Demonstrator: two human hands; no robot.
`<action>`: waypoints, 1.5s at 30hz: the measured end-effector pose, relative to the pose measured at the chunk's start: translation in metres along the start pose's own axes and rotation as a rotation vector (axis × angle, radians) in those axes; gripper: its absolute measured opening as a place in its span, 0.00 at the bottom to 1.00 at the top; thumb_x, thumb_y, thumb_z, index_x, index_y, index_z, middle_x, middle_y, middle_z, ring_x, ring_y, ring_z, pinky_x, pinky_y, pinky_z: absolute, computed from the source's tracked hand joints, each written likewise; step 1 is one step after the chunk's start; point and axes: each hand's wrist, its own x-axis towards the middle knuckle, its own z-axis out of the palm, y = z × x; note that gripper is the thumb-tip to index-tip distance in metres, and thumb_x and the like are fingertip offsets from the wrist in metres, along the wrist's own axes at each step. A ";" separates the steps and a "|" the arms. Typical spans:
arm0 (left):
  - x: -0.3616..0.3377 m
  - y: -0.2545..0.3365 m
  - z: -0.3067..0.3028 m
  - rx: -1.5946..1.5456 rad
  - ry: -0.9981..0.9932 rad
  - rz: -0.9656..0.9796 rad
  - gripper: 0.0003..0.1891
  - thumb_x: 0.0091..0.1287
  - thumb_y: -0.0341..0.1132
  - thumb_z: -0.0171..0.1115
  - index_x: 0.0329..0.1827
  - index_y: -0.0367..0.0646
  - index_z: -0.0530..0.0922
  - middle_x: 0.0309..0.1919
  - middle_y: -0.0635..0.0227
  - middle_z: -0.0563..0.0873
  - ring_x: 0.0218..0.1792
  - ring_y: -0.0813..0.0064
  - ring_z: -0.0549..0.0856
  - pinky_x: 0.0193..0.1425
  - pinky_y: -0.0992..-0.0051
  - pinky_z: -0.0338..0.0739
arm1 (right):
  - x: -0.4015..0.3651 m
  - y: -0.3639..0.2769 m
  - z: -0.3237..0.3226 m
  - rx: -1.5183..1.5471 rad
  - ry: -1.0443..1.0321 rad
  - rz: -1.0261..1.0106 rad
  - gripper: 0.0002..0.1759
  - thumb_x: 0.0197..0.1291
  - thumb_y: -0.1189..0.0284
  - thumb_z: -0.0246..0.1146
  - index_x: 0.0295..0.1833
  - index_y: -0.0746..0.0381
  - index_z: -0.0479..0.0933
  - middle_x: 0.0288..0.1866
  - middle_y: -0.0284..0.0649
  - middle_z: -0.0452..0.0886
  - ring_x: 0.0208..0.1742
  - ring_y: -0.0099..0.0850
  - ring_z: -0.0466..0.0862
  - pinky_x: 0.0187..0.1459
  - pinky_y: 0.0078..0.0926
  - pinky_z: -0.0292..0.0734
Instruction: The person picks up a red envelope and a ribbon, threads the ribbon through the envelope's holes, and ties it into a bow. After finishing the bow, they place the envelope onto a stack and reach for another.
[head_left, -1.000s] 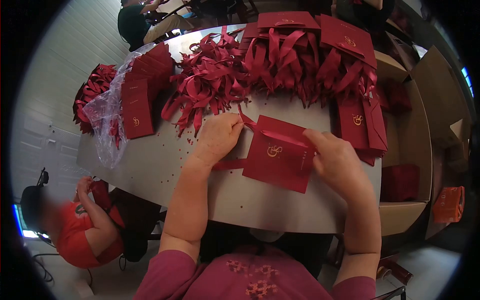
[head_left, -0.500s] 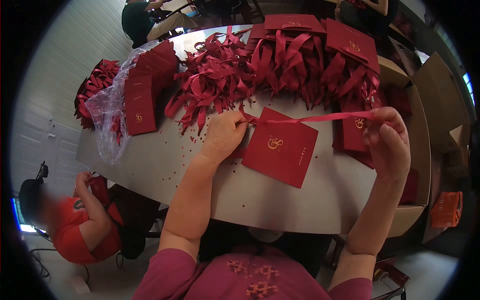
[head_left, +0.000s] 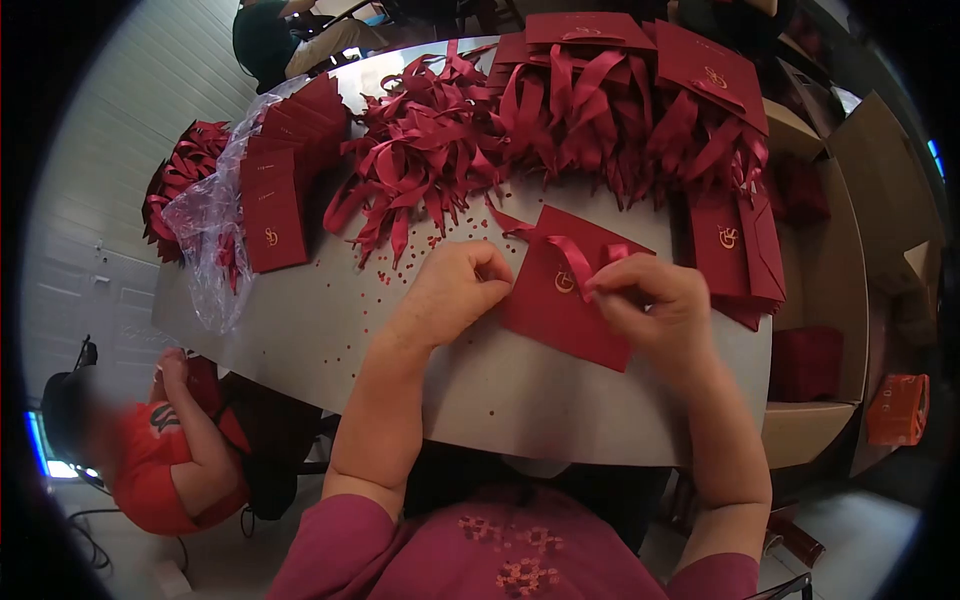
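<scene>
A flat red gift bag [head_left: 570, 325] with a gold emblem lies tilted on the table in front of me. A red ribbon [head_left: 571, 262] runs through its upper edge, with one end loose at the upper left. My right hand [head_left: 655, 310] is over the bag's right side, its thumb and fingers pinching the ribbon, which curls above the emblem. At the bag's left edge, my left hand [head_left: 450, 295] has its fingers curled and thumb and forefinger pinched on that edge; the fingertips partly hide the contact.
Red ribbons [head_left: 425, 150] lie heaped along the back of the grey table [head_left: 460, 400]. Stacked red bags [head_left: 735, 245] stand at right, more bags [head_left: 272, 215] and clear plastic [head_left: 205, 225] at left. A cardboard box [head_left: 815, 425] adjoins the right edge. A person in red [head_left: 180, 460] sits at left.
My right hand has moved left and down from the far right, so the stretched ribbon is now slack and curled. My left hand has let go of the ribbon and moved down to the bag's edge.
</scene>
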 end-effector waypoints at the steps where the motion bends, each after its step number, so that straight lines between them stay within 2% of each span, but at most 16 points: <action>1: 0.003 -0.006 0.002 0.002 -0.002 -0.002 0.04 0.65 0.29 0.65 0.35 0.35 0.82 0.27 0.75 0.82 0.27 0.87 0.77 0.29 0.80 0.71 | -0.002 0.007 0.006 -0.022 -0.073 0.064 0.07 0.54 0.83 0.67 0.40 0.67 0.81 0.33 0.35 0.83 0.33 0.17 0.79 0.36 0.16 0.74; 2: 0.008 -0.016 0.005 -0.073 0.023 0.003 0.04 0.64 0.28 0.65 0.36 0.35 0.83 0.27 0.76 0.82 0.27 0.88 0.77 0.30 0.81 0.71 | -0.001 0.008 0.010 0.010 -0.128 0.191 0.07 0.55 0.82 0.66 0.41 0.67 0.82 0.32 0.37 0.84 0.33 0.20 0.81 0.36 0.20 0.76; 7: 0.006 -0.009 0.012 -0.084 0.025 -0.032 0.04 0.64 0.27 0.65 0.39 0.35 0.83 0.28 0.77 0.82 0.30 0.89 0.77 0.32 0.83 0.70 | -0.003 0.023 0.023 -0.015 -0.165 0.199 0.08 0.55 0.79 0.68 0.42 0.66 0.83 0.35 0.42 0.85 0.35 0.28 0.84 0.39 0.26 0.78; 10: 0.006 -0.008 0.014 -0.132 0.039 0.036 0.05 0.63 0.27 0.67 0.39 0.35 0.83 0.27 0.75 0.82 0.25 0.89 0.76 0.27 0.83 0.68 | -0.003 0.024 0.022 -0.068 -0.200 0.178 0.08 0.55 0.78 0.70 0.41 0.66 0.83 0.36 0.44 0.85 0.37 0.33 0.85 0.41 0.29 0.79; 11: 0.004 -0.002 0.013 -0.232 0.025 -0.028 0.05 0.64 0.26 0.67 0.40 0.36 0.83 0.27 0.75 0.81 0.22 0.90 0.74 0.24 0.84 0.65 | -0.003 0.024 0.022 -0.067 -0.189 0.164 0.08 0.55 0.77 0.70 0.41 0.67 0.83 0.36 0.44 0.85 0.37 0.35 0.85 0.42 0.29 0.79; 13: 0.003 0.000 0.013 -0.330 0.009 -0.089 0.04 0.64 0.26 0.67 0.40 0.37 0.83 0.26 0.76 0.81 0.19 0.90 0.72 0.21 0.85 0.62 | -0.003 0.024 0.021 -0.050 -0.184 0.162 0.08 0.55 0.77 0.70 0.41 0.67 0.83 0.36 0.43 0.85 0.37 0.33 0.85 0.42 0.28 0.79; 15: 0.004 -0.007 0.012 -0.678 -0.075 -0.148 0.04 0.65 0.23 0.65 0.41 0.38 0.82 0.25 0.76 0.79 0.15 0.91 0.68 0.17 0.85 0.57 | -0.002 0.023 0.018 -0.033 -0.180 0.161 0.08 0.55 0.77 0.70 0.41 0.67 0.83 0.35 0.42 0.84 0.36 0.32 0.84 0.42 0.27 0.78; 18: 0.002 -0.005 0.009 -0.813 -0.108 -0.179 0.07 0.65 0.21 0.64 0.44 0.39 0.80 0.25 0.77 0.79 0.16 0.91 0.68 0.17 0.87 0.57 | 0.000 0.021 0.014 0.042 -0.225 0.231 0.08 0.55 0.77 0.71 0.40 0.67 0.83 0.35 0.39 0.85 0.36 0.27 0.83 0.42 0.25 0.78; 21: -0.002 0.000 0.007 -0.768 -0.179 -0.142 0.10 0.64 0.22 0.65 0.48 0.37 0.78 0.27 0.77 0.79 0.18 0.92 0.70 0.20 0.87 0.58 | 0.001 0.022 0.014 0.090 -0.234 0.252 0.07 0.55 0.77 0.71 0.39 0.66 0.82 0.35 0.36 0.84 0.37 0.23 0.81 0.41 0.24 0.76; 23: -0.004 0.005 0.008 -0.749 -0.171 -0.155 0.11 0.63 0.21 0.65 0.48 0.37 0.78 0.28 0.77 0.79 0.18 0.92 0.70 0.20 0.87 0.59 | 0.001 0.023 0.014 0.080 -0.252 0.243 0.05 0.58 0.78 0.70 0.39 0.65 0.83 0.33 0.28 0.80 0.33 0.15 0.76 0.34 0.17 0.73; 29: -0.002 0.002 0.006 -0.786 -0.252 -0.144 0.13 0.61 0.19 0.65 0.49 0.37 0.78 0.28 0.77 0.79 0.18 0.92 0.69 0.20 0.88 0.59 | 0.002 0.025 0.015 0.132 -0.263 0.314 0.04 0.58 0.78 0.70 0.39 0.65 0.83 0.33 0.29 0.81 0.32 0.15 0.76 0.34 0.18 0.73; 36: -0.002 0.002 0.006 -0.759 -0.272 -0.104 0.14 0.61 0.20 0.65 0.49 0.37 0.77 0.29 0.77 0.80 0.20 0.92 0.70 0.22 0.88 0.61 | 0.002 0.026 0.015 0.138 -0.249 0.265 0.04 0.58 0.77 0.69 0.38 0.66 0.83 0.31 0.28 0.80 0.31 0.16 0.76 0.32 0.18 0.72; 37: -0.003 0.005 0.007 -0.757 -0.271 -0.104 0.14 0.61 0.20 0.65 0.49 0.37 0.77 0.29 0.77 0.80 0.20 0.92 0.70 0.22 0.88 0.61 | 0.002 0.026 0.014 0.133 -0.252 0.287 0.05 0.57 0.77 0.70 0.39 0.66 0.83 0.31 0.32 0.81 0.33 0.18 0.77 0.35 0.20 0.74; 40: -0.005 0.009 0.014 -0.675 -0.229 -0.055 0.13 0.60 0.20 0.65 0.47 0.39 0.77 0.31 0.78 0.80 0.24 0.93 0.71 0.26 0.88 0.63 | 0.003 0.025 0.014 0.122 -0.248 0.307 0.07 0.56 0.77 0.70 0.39 0.67 0.83 0.32 0.35 0.83 0.35 0.21 0.79 0.39 0.23 0.75; 42: -0.002 -0.003 0.021 -0.436 -0.127 0.118 0.12 0.60 0.21 0.64 0.46 0.39 0.77 0.37 0.73 0.82 0.28 0.93 0.74 0.24 0.91 0.62 | 0.002 0.026 0.014 0.113 -0.244 0.311 0.07 0.56 0.76 0.70 0.39 0.67 0.83 0.32 0.36 0.83 0.35 0.21 0.79 0.39 0.23 0.75; 45: 0.001 -0.003 0.028 -0.411 -0.039 0.140 0.10 0.61 0.22 0.65 0.45 0.38 0.77 0.34 0.73 0.82 0.26 0.92 0.75 0.22 0.88 0.63 | 0.001 0.031 0.018 0.111 -0.225 0.239 0.07 0.57 0.76 0.70 0.40 0.67 0.83 0.34 0.36 0.83 0.37 0.22 0.80 0.40 0.24 0.75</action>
